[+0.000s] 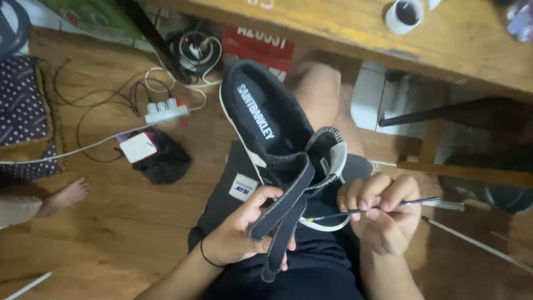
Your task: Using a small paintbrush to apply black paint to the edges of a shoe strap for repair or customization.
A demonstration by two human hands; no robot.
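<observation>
Shoe (266,125), black canvas with white sole edge, was held over the person's lap, heel end away from the camera, opening facing up. Its black strap (280,214) with pale stitching hung down toward the camera.

Far left: a bare foot (65,195) of another person rested on the wooden floor (111,233), beside a dotted cushion (22,105). A white power strip (165,111) with tangled cables lay further in, and a dark cloth (166,164) with a white charger (137,147) on it.

Left hand (241,230) came up from below, wrist bent, a thin black band on the wrist. Its fingers (265,197) were curled around the strap near the shoe's side, thumb pressed over the strap's front.

Right hand (386,214) sat just right of the shoe, palm down, knuckles up. Fingers clenched on a thin brush (377,209), held nearly level, its tip pointing left and touching the white sole edge beneath the strap.

Upper right: a wooden surface (333,22) with a small white cup (404,15) of dark liquid.
</observation>
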